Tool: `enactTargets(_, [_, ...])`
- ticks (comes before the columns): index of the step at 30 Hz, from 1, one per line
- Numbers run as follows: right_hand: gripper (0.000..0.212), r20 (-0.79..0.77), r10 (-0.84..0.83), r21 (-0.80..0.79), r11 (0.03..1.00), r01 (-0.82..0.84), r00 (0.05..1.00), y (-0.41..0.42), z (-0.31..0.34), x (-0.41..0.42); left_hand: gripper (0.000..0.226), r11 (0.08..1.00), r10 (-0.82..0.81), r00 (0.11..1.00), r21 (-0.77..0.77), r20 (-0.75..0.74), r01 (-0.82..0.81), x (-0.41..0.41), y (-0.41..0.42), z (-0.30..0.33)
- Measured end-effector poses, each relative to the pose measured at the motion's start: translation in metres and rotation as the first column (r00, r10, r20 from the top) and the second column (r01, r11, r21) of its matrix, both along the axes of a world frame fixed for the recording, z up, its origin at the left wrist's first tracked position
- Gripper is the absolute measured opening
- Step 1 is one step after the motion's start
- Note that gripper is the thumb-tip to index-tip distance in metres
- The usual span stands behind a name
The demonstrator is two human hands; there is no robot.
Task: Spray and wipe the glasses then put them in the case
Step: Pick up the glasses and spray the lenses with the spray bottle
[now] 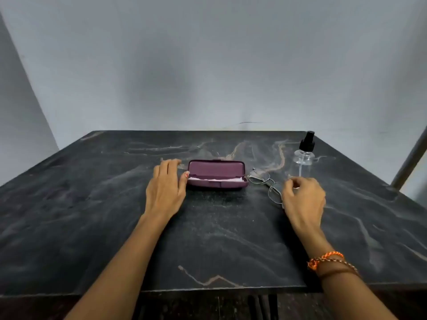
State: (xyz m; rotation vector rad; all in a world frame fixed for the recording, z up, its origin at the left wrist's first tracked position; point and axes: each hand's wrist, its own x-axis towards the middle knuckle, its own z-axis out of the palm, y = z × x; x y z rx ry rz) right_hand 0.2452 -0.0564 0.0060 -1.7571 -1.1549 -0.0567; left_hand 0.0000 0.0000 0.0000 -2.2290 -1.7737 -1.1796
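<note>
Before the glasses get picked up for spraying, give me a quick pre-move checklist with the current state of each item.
1. Case open and ready to receive: ok, lid up, pale lining or cloth visible inside.
2. Glasses out of the case, on the table to its right: ok.
3. Right hand has a hold on the glasses: cannot tell, its fingers curl above the frame's near end and hide it.
4. Spray bottle upright and within reach beyond the right hand: ok; liquid level cannot tell.
5. Left hand steadying the case: ok, it rests flat with its thumb at the case's left end.
6. Wiping cloth at hand: cannot tell.
</note>
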Motion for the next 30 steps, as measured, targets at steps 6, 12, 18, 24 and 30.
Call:
enactTargets(6, [0.039, -0.106, -0.070, -0.154, 0.987, 0.053, 0.992, -0.004, -0.001, 0.003, 0.035, 1.000, -0.016, 1.000, 0.015, 0.027, 0.015, 0.001, 0.001, -0.001])
enactTargets(12, [0.045, -0.143, -0.061, -0.154, 0.987, 0.039, 0.988, -0.009, 0.001, 0.008, 0.036, 0.997, -0.057, 0.998, 0.041, -0.016, 0.058, 0.002, -0.001, -0.003])
enactTargets(18, [0.032, -0.198, -0.057, -0.129, 0.991, 0.032, 0.978, -0.010, 0.001, 0.008, 0.034, 0.996, -0.067, 0.997, 0.050, -0.027, 0.069, 0.001, -0.003, -0.002])
enactTargets(24, [0.025, -0.038, -0.018, 0.027, 0.999, 0.019, 0.999, -0.011, 0.003, 0.001, 0.032, 0.992, -0.088, 0.996, 0.095, -0.008, 0.088, 0.001, -0.006, -0.001])
enactTargets(30, [0.027, -0.068, -0.040, 0.129, 0.991, 0.049, 0.997, -0.010, 0.006, 0.002, 0.030, 0.987, -0.107, 0.994, 0.120, 0.022, 0.104, 0.001, -0.008, 0.001])
